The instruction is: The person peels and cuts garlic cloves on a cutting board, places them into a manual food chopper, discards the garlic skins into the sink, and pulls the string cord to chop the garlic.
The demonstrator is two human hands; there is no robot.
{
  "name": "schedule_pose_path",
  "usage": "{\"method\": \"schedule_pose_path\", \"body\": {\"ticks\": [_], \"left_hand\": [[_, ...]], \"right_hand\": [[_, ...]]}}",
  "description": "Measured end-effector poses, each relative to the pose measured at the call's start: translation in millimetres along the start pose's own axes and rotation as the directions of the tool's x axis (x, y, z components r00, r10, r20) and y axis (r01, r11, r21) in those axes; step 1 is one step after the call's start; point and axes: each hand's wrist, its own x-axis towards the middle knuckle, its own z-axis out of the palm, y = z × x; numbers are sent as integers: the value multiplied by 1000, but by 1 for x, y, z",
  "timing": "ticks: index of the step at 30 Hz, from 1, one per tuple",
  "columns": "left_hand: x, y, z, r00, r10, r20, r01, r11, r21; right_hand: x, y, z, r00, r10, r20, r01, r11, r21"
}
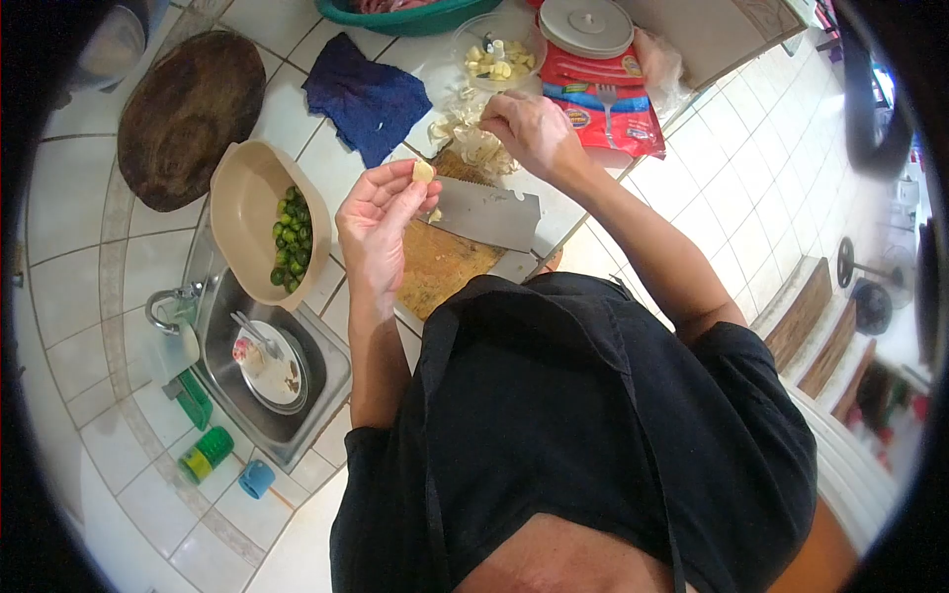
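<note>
My left hand (pixel 379 222) pinches a pale garlic clove (pixel 423 171) between thumb and fingers, above the edge of a cutting board. My right hand (pixel 534 130) has its fingers curled together over a heap of garlic skins (pixel 476 138); whatever they hold is hidden. Below the hands, a broad cleaver (pixel 489 214) lies flat across the worn wooden cutting board (pixel 445 267). Just beyond my right hand stands a clear plastic bowl (pixel 502 67) with several peeled cloves in it.
Left of the board, a beige dish (pixel 262 170) of small green peppers rests by the steel sink (pixel 318 413), which holds dirty plates. A blue cloth (pixel 361 97), a round wooden board (pixel 193 119), a teal basin (pixel 415 18) and a red package (pixel 633 124) with a fork surround the work area.
</note>
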Motion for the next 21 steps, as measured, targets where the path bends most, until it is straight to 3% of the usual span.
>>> {"method": "schedule_pose_path", "body": {"ticks": [2,3,5,6,8,9,10,11,12,13,14,15,21], "left_hand": [[0,-2,-2,1000,3,10,-3,1000,1],[0,-3,-2,1000,8,2,-8,1000,18],[0,-3,-3,1000,14,-7,-14,999,35],[0,-3,-4,1000,13,-26,-11,999,53],[0,-3,-3,999,12,-46,-9,998,69],[0,-2,-1,998,31,-58,-26,997,70],[0,-2,1,996,49,-71,-44,997,71],[1,-5,2,996,48,-71,-43,997,70],[2,-10,3,988,146,-58,-138,983,121],[2,-12,4,970,241,-40,-231,958,171],[1,-11,7,970,240,-40,-230,958,171],[0,-6,11,977,200,-75,-191,975,110],[-6,4,10,990,110,-92,-105,993,62]], "right_hand": [[1,-1,-6,998,41,42,-31,976,-216],[-1,6,-1,998,40,41,-30,976,-215],[-3,25,15,984,-133,-122,94,955,-281],[-3,20,14,984,-133,-122,94,955,-281],[-2,-2,6,997,-19,-75,17,999,-36],[0,-20,-3,997,-18,-74,16,999,-36],[2,-42,-15,959,221,175,-268,909,318],[2,-55,-21,818,327,474,-563,628,538],[-1,-58,-19,817,328,474,-564,627,537],[-4,-60,-15,839,253,481,-538,517,666],[-7,-61,-14,863,179,473,-504,386,773],[-7,-63,-16,855,186,485,-518,362,775],[-11,-78,-31,933,141,331,-353,534,768]]}}
